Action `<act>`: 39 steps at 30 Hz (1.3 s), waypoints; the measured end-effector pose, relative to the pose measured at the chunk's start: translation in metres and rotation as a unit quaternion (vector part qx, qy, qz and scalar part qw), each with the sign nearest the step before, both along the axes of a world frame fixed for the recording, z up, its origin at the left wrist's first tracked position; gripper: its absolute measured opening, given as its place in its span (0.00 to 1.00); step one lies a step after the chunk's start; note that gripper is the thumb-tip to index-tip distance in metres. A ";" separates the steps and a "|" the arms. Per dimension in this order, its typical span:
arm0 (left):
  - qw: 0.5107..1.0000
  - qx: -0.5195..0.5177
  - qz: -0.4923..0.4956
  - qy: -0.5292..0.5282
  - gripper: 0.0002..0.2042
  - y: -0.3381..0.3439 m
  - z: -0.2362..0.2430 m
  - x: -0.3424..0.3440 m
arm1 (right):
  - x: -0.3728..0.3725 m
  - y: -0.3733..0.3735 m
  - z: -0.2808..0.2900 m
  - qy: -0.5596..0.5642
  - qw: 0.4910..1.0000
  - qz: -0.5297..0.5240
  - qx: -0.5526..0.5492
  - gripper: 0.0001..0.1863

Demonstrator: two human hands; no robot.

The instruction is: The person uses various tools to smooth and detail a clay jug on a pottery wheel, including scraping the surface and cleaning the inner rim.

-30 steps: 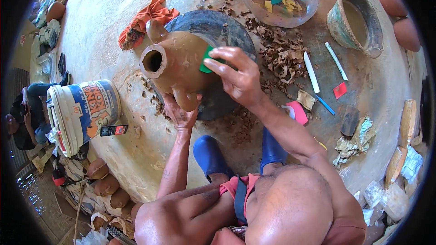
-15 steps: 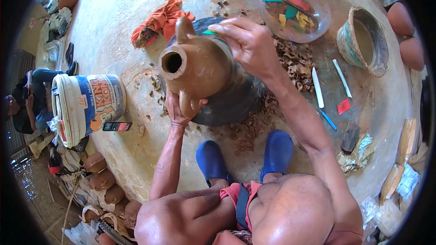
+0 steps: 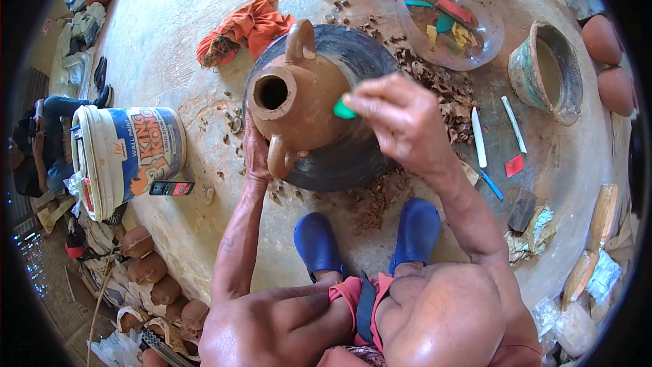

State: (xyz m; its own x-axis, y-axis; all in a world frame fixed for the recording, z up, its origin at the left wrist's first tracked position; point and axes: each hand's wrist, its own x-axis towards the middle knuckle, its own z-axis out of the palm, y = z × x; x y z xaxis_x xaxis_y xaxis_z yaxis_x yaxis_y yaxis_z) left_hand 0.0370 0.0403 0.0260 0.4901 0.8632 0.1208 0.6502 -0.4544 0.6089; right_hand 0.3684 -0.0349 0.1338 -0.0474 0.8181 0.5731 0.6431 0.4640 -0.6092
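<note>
On a round black disc [image 3: 333,171] stands a two-handled brown clay jug [image 3: 312,103] — right hand [image 3: 405,121] pinching a small green piece [image 3: 343,110] at its side, left hand [image 3: 256,155] (grip unclear) against it.

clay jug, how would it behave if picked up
The clay jug likely feels heavy for its size, judging by its thick rim. It looks unfired, with brown shavings strewn around, so its looped handles might snap if it were lifted by them.
</note>
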 end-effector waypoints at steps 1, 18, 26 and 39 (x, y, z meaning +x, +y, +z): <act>1.000 0.011 0.001 0.013 0.74 0.001 0.000 -0.006 | 0.000 0.008 0.006 0.000 1.000 -0.005 0.020 0.20; 0.970 0.119 0.059 -0.202 0.54 0.006 -0.019 -0.006 | 0.007 0.017 -0.033 0.054 0.997 -0.051 0.007 0.21; 0.959 0.011 0.168 -0.226 0.41 0.022 -0.049 -0.015 | -0.003 0.071 -0.023 0.062 0.998 0.007 0.020 0.17; 0.990 0.064 0.114 0.045 0.38 0.045 -0.073 -0.061 | 0.008 0.016 -0.030 0.099 0.993 -0.037 -0.057 0.19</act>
